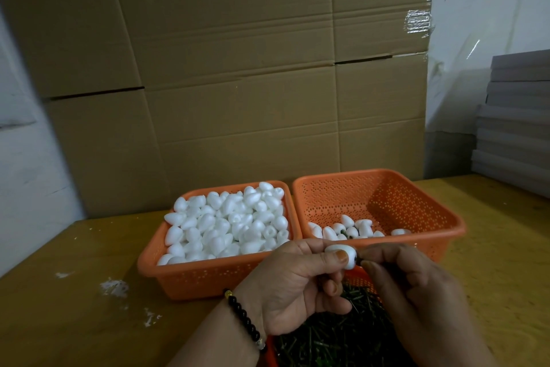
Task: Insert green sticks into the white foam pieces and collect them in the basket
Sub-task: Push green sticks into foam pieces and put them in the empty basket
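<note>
Left hand (293, 283) pinches a white foam piece (340, 255) between thumb and fingers, held up over the surface's near edge. Right hand (416, 286) pinches a green stick (359, 261) at the foam piece's right end, touching it; stick mostly hidden by fingers. Foam piece smooth, egg-shaped. Black bead bracelet (245, 319) on left wrist. Below the hands, an orange tray (270, 351) of loose thin green sticks (333, 340) at near edge. Behind, two perforated orange plastic baskets side by side: left basket (208, 276) heaped with white foam pieces, right basket (431, 217) with a few pieces, some showing green ends. Yellow-brown wooden surface (89, 322) with white crumbs (114, 287) toward the left edge. Brown cardboard boxes (238, 69) stacked along far edge; grey boards (518, 116) at far right corner.
</note>
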Demonstrator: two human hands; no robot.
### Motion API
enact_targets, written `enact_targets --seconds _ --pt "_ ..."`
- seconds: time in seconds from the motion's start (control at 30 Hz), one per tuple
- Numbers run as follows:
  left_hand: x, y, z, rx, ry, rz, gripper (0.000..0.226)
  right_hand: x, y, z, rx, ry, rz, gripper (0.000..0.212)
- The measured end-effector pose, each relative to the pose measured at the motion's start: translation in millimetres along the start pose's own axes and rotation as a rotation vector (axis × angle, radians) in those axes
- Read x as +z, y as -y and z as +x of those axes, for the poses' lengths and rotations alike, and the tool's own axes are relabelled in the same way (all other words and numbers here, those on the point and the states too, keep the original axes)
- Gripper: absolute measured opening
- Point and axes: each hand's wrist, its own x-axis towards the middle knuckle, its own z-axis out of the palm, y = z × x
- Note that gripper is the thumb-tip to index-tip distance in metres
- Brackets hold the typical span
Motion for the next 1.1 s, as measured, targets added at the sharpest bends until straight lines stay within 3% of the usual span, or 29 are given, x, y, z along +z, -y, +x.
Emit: enact_targets --seconds 0.37,0.6,0.77,1.1 --pt "-1.7 -1.0 0.0 0.055 0.022 0.005 0.015 2.3 1.9 -3.8 0.121 0.044 0.246 0.039" --pt "-2.9 2.0 3.5 0.18 0.003 -0.032 0.028 3.7 -8.6 -6.4 0.131 0.04 0.181 0.065" --pt "-4.6 1.8 4.1 0.253 -0.039 -0.014 0.036 5.4 -11.2 -7.2 0.11 0.033 0.177 0.065" --pt "-5.0 2.3 5.4 0.333 -0.184 0.102 0.03 5.9 -14.1 -8.6 0.1 0.039 0.18 0.067"
